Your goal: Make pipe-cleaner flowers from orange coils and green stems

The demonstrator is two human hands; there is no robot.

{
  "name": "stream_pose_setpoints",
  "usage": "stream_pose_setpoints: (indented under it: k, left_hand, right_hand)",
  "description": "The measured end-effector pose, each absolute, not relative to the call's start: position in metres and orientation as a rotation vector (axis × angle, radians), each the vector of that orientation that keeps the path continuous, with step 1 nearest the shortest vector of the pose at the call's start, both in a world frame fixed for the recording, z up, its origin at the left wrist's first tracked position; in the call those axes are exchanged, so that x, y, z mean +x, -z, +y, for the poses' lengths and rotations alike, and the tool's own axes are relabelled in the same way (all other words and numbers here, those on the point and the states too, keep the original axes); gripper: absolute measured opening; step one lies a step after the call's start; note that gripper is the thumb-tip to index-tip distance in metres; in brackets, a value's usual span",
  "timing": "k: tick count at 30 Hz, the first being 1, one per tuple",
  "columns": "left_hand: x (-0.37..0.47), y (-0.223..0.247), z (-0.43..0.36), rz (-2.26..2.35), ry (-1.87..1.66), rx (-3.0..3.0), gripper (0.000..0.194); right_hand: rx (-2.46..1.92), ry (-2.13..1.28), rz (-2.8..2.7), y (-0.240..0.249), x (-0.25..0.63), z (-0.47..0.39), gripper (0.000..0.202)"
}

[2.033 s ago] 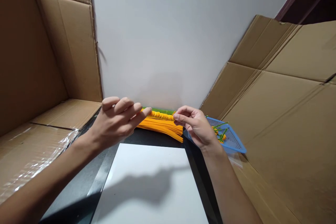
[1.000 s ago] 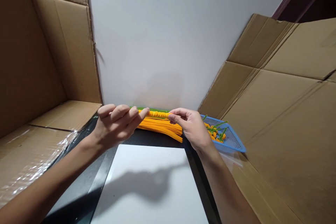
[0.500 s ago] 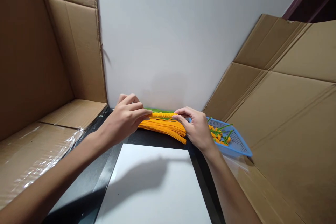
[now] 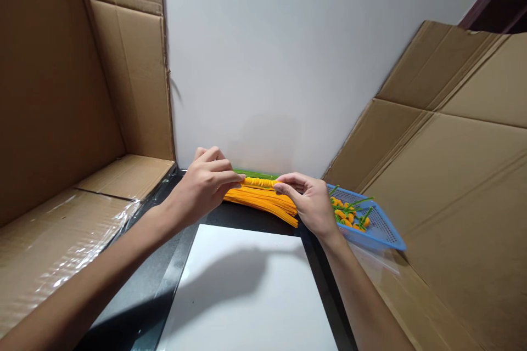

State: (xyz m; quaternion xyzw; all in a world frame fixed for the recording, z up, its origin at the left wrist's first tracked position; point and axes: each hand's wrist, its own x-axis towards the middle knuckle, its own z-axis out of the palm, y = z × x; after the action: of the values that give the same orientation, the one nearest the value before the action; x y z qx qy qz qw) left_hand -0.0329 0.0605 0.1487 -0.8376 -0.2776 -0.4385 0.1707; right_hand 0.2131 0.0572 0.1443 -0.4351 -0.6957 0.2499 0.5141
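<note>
A tightly coiled orange pipe cleaner (image 4: 258, 182) stretches level between my two hands. My left hand (image 4: 212, 178) pinches its left end between thumb and fingers. At the other end, my right hand (image 4: 307, 197) is closed on it with thumb and forefinger. Just behind and below the coil lies a bundle of straight orange pipe cleaners (image 4: 263, 200), partly covered by my hands. Green pipe cleaners (image 4: 255, 173) show beyond it, against the wall.
Right of my right hand sits a blue perforated basket (image 4: 387, 230) holding several orange-and-green pieces (image 4: 349, 214). A white board (image 4: 247, 296) lies on the black table (image 4: 135, 285) in front of me. Cardboard panels (image 4: 465, 186) stand on both sides, with a pale wall behind.
The whole view has shifted slightly, so everything appears a little further right. Both hands keep their hold on the coiled pipe cleaner, with little visible change in their grip.
</note>
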Motion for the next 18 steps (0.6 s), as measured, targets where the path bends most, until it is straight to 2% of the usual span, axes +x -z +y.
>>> stream_pose_setpoints:
  k: [10, 15, 18]
  left_hand:
    - [-0.032, -0.146, 0.064, -0.831, 1.261, -2.432, 0.013]
    - [-0.037, -0.144, 0.071, -0.928, 1.352, -2.398, 0.005]
    - [-0.039, -0.145, 0.073, -1.081, 1.511, -2.471, 0.013]
  right_hand:
    - [-0.986, -0.791, -1.544, -0.144, 0.213, 0.058, 0.024]
    - [-0.962, -0.833, -1.539, -0.142, 0.213, 0.061, 0.024]
    - [-0.97, -0.716, -1.597, -0.141, 0.216, 0.063, 0.021]
